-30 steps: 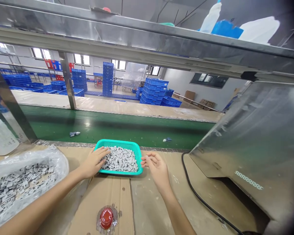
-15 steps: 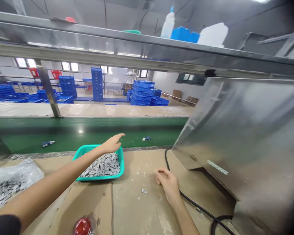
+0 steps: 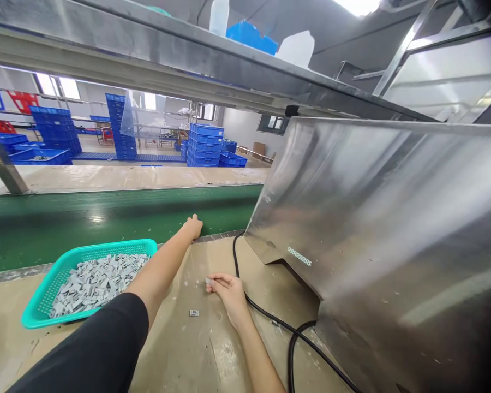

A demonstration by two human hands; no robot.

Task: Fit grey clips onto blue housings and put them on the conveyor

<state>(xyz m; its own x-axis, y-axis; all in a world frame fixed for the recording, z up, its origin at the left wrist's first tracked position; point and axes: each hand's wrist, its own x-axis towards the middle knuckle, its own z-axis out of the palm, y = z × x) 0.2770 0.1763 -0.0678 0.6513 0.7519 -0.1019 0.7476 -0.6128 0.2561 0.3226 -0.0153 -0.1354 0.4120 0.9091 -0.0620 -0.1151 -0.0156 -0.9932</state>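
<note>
My left hand (image 3: 192, 227) reaches over the near edge of the green conveyor belt (image 3: 102, 218), its fingers closed. A bit of dark blue shows at its fingertips, where a small blue-and-white part lies; the hand hides most of it. Lower and to the right, my right hand (image 3: 229, 295) pinches a small light grey plastic piece (image 3: 208, 281) between thumb and fingers, just above the cardboard-covered bench. Another small grey plastic piece (image 3: 193, 313) lies on the cardboard below it. Beside my left forearm stands a teal basket (image 3: 39, 305), holding many grey pieces (image 3: 102, 281).
A large sheet-metal housing (image 3: 352, 229) stands on the right, with a black cable (image 3: 265, 312) running along the bench beside it. A metal shelf (image 3: 180, 46) crosses overhead. Stacked blue crates (image 3: 204, 144) stand beyond the belt.
My left hand has moved away from above the basket to the belt and closed at the blue-and-white part. The view has turned right; the plastic bag and red object have left it.
</note>
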